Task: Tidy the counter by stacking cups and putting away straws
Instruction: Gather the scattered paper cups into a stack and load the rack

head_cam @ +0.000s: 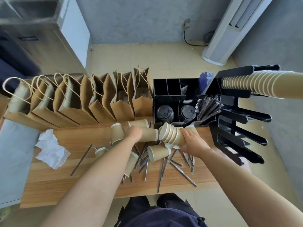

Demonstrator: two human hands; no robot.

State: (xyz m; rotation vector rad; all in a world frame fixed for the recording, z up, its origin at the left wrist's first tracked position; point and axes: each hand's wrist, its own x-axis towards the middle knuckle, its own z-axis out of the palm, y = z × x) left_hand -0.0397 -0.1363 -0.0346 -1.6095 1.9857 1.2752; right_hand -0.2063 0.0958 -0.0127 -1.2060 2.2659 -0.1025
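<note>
A: Kraft-brown paper, all of it. The left hand [133, 133] has its fingers wrapped round a single tan paper cup [148, 134] at mid-frame, and the right hand [193, 141] clasps the nested stack of tan cups [170, 135] just beside it.

B: I'd line the two up on one axis before sliding them together. Loose wrapped straws [178, 169] lie below on the wooden bench [78, 182].

Row of brown paper bags [91, 102] upright along counter's far edge; crumpled white tissue [51, 149] at left; white floor-standing unit [229, 30] by wall.
</note>
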